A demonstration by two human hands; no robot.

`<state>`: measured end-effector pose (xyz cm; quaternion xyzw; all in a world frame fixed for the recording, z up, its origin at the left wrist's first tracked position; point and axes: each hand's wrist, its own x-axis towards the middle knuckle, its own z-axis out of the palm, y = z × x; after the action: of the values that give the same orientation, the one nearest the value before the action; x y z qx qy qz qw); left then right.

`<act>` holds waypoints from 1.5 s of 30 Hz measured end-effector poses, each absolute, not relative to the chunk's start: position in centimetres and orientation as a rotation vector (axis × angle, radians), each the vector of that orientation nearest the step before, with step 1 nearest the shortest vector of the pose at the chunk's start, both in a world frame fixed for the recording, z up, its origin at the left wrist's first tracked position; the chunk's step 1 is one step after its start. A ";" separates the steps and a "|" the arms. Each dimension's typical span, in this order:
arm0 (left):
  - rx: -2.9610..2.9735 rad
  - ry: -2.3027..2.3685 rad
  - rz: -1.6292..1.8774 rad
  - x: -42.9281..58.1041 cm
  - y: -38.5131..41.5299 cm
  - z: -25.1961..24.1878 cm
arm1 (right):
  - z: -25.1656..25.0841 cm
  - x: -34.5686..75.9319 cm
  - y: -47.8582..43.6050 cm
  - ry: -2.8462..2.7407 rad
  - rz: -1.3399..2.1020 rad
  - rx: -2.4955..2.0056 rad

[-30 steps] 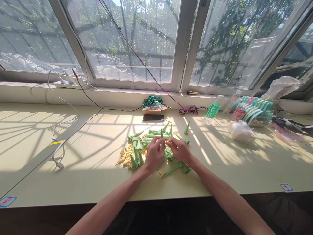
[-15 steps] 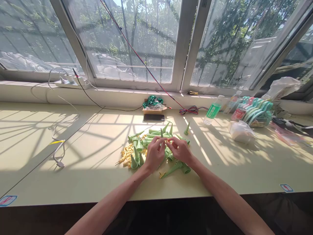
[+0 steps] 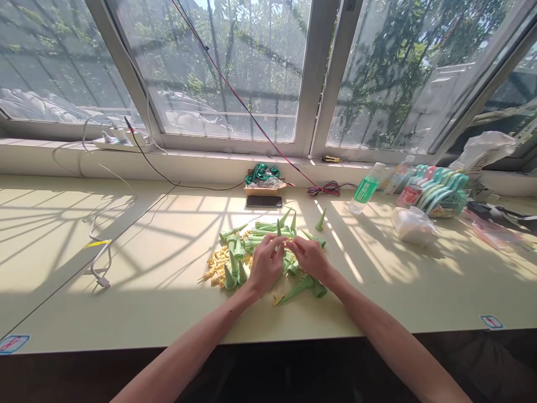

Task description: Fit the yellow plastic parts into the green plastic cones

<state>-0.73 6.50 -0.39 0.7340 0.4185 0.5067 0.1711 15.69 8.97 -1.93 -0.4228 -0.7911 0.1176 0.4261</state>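
Note:
My left hand (image 3: pixel 267 264) is closed, and a pointed green plastic spike (image 3: pixel 278 226) stands up out of its fingers. Fingertip to fingertip with it, my right hand (image 3: pixel 311 259) pinches at a small yellow piece, mostly hidden by the fingers. Both hands are just above a pile of hollow green cone-shaped spikes (image 3: pixel 230 277), some standing and some lying. Small yellow plastic pieces (image 3: pixel 217 267) are heaped on the pile's left side. Near my right wrist lies a long green spike (image 3: pixel 297 291) with a yellow piece at its tip.
Behind the pile lie a black phone (image 3: pixel 264 201) and a small box (image 3: pixel 263 191) with green material. To the right stand a green-labelled bottle (image 3: pixel 366 190), a white plastic bag (image 3: pixel 414 225) and a basket of hangers (image 3: pixel 445 193). A white cable (image 3: pixel 100 268) lies on the left.
My right fingers have curled in closer against the left fingertips. The green spike in my left hand has shifted very slightly; the pile looks the same.

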 end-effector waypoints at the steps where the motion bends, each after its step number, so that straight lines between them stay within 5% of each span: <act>1: 2.083 1.193 1.433 -0.7 6.5 -0.4 | -1.9 15.7 8.9 -1.978 0.292 -1.060; 45: 2.055 1.190 1.462 -0.9 6.7 -0.4 | -1.7 15.6 8.6 -1.979 0.382 -1.046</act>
<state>-0.90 6.74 -0.44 0.7254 0.4201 0.5162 0.1757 15.58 8.63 -1.74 -0.4176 -0.7903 0.1527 0.4216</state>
